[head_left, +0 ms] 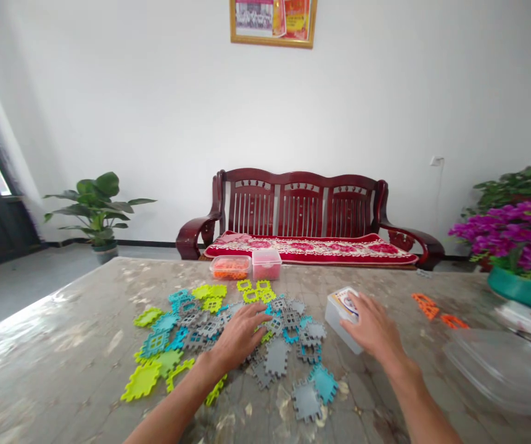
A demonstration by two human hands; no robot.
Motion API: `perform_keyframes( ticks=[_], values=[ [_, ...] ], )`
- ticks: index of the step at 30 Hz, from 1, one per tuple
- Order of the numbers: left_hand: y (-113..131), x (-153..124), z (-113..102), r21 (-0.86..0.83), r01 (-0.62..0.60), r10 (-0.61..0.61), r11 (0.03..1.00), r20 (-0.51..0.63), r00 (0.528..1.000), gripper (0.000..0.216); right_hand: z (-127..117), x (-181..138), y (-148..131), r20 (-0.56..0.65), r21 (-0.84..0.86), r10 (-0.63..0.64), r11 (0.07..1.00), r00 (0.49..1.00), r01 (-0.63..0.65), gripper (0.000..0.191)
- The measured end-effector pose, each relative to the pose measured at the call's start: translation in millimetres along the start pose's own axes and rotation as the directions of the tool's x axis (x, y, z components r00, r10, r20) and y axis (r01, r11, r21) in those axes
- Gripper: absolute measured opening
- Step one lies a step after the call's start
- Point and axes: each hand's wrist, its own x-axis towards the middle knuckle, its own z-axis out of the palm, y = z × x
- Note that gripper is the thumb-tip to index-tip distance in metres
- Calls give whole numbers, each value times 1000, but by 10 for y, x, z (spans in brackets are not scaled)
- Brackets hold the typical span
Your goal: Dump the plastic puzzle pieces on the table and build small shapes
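Note:
A heap of flat interlocking plastic tiles (pixel 228 333), grey, teal and lime green, is spread over the table's middle. My left hand (pixel 240 336) lies palm down on the grey tiles, fingers stretched out. My right hand (pixel 372 325) rests on a white rectangular box (pixel 341 311) with a printed lid, its fingers curled over the top edge. Grey and teal tiles (pixel 309 391) lie near the front between my forearms.
Two small plastic tubs, one holding orange pieces (pixel 230 267) and one holding red pieces (pixel 266 264), stand at the far edge. Orange tiles (pixel 432 307) lie right. A clear lid (pixel 506 370) and a potted purple flower (pixel 524 253) sit far right. A wooden bench (pixel 306 216) stands behind.

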Motion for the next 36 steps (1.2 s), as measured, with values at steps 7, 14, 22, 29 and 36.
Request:
perform_keyframes(
  ticks=[7,14,22,29,36],
  values=[
    [52,49,77,-440,136,-147,888,8,989,63,-149,63,-170,-114,579,-23,811,993,85,54],
    [238,85,8,-885,250,-174,393,196,965,110,-40,-54,-940,118,941,-333,338,936,2,58],
    [205,72,82,-778,308,-450,548,36,892,92,-188,4,-1152,-41,395,-409,831,912,390,38],
    [324,75,85,-489,366,-496,792,-165,853,86,-357,13,-1306,116,-12,-511,857,852,516,48],
    [432,98,91,-330,370,-464,869,-279,841,85,-279,53,-1290,191,-61,-551,820,813,570,63]
  ],
)
